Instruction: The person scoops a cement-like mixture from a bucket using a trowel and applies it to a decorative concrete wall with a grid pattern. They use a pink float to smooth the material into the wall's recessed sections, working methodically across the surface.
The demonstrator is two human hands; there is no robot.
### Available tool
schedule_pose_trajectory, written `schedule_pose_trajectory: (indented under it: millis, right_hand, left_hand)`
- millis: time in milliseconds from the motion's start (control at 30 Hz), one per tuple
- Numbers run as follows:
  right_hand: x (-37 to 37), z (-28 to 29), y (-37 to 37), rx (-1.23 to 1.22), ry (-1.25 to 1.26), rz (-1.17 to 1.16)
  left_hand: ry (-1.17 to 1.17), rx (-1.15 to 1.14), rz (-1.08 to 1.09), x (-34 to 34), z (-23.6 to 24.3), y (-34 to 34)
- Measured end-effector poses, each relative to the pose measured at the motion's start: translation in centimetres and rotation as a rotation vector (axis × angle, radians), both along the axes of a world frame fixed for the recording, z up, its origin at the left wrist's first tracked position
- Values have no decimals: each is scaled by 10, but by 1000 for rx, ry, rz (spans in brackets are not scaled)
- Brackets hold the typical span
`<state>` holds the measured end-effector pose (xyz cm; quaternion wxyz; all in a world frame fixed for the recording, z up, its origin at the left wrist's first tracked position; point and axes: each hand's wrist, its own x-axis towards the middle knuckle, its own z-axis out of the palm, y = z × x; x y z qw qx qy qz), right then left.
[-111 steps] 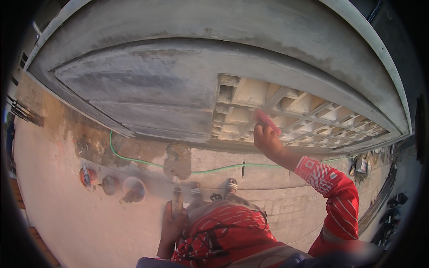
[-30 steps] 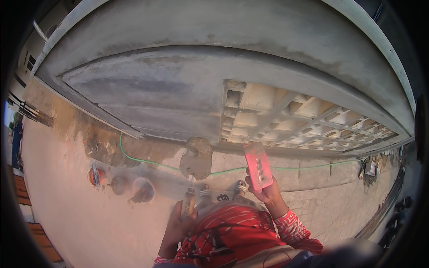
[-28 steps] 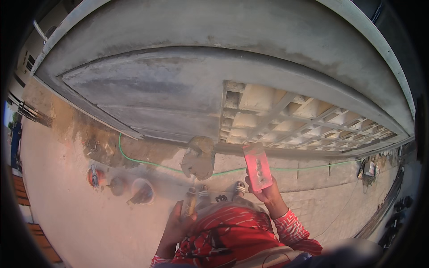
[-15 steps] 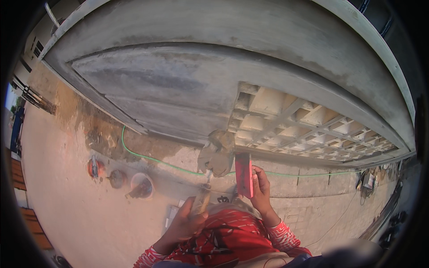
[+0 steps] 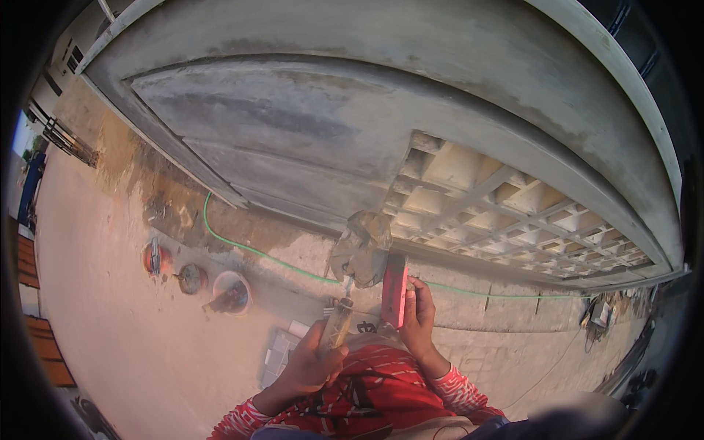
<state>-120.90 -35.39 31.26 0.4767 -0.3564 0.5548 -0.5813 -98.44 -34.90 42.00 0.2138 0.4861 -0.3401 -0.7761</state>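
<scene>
My left hand (image 5: 312, 363) is closed round the wooden handle of a trowel (image 5: 338, 323). Its broad blade, smeared with grey mortar (image 5: 361, 249), points away from me toward the wall. In my right hand (image 5: 418, 319) a red plastering float (image 5: 394, 297) is gripped by its near side and held on edge, just right of the trowel blade. A small gap seems to separate the two tools. Beyond them rises a grey plastered wall (image 5: 271, 139) with a recessed panel. A pale lattice of square openings (image 5: 499, 209) fills the panel's right part.
A green hose (image 5: 257, 253) runs along the wall's foot. To the left on the ground stand a pinkish bucket (image 5: 233, 293), a dark pot (image 5: 192, 279) and a red container (image 5: 155, 258). Pale tiles or boards (image 5: 279, 356) lie beside my left arm. Clutter (image 5: 601, 315) sits at the far right.
The float has tilted slightly and dropped a little in view. My left hand and the trowel handle have turned more upright. The view has shifted slightly, so the wall sits further right.
</scene>
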Motion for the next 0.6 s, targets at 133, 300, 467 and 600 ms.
schedule_pose_trajectory:
  millis: [133, 300, 467, 600]
  right_hand:
    - [2, 0, 0, -43, 45, -17]
    - [1, 0, 1, -33, 37, -5]
    - [0, 1, 2, -22, 26, 7]
    - [2, 1, 1, -37, 68, -4]
  left_hand:
    - [-51, -23, -12, -1, -1, 1]
    - [-68, -38, -13, -1, -3, 5]
    - [-64, -72, -6, -1, -8, 8]
    - [-62, -63, -5, -2, -5, 8]
